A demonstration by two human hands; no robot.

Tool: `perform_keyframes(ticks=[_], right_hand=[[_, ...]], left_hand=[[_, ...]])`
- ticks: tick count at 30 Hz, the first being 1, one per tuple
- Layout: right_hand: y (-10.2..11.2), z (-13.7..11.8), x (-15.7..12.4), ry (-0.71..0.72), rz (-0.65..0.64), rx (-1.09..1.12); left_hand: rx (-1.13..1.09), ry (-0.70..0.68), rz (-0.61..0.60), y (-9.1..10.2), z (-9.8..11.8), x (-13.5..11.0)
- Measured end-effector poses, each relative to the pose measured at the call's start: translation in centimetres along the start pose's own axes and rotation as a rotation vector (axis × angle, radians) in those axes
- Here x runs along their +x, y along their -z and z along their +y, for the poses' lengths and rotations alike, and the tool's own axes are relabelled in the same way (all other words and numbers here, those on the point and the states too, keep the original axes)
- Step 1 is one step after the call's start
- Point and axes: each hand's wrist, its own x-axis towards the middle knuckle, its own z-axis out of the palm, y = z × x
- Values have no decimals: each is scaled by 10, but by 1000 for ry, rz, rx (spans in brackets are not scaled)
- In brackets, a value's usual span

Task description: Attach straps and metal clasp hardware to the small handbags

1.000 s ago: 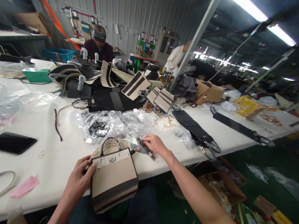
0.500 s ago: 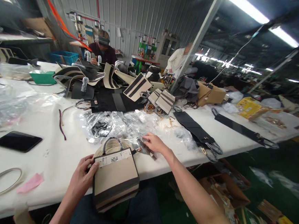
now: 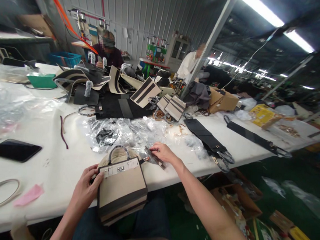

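A small beige handbag with dark edging rests against the table's front edge, tilted above my lap. Its grey-wrapped handle stands up, and a small metal clasp sits on the pale strip below. My left hand grips the bag's upper left side, thumb on the front panel. To the right of the bag, my right hand has its fingers closed around the top of a dark, slim tool lying on the table. The tool's exact kind is unclear. A strap end with a metal tip points from the bag towards it.
Crumpled clear plastic lies just behind the bag. Striped bag panels are heaped further back. A black phone and pink scrap lie left; black straps lie right. A co-worker sits across the table.
The whole view has shifted slightly. Both hands keep nearly the same places on the handbag and the dark tool.
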Motion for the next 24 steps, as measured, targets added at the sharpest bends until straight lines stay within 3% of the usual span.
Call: perform_keyframes(ticks=[8, 13, 24], right_hand=[[-18, -11, -4, -140, 110, -31], [-25, -11, -3, -148, 170, 25], [-16, 4, -2, -227, 359, 151]], left_hand=[[7, -1, -1, 0, 0, 1], [0, -23, -15, 1, -3, 0], [-11, -48, -6, 2, -2, 0]])
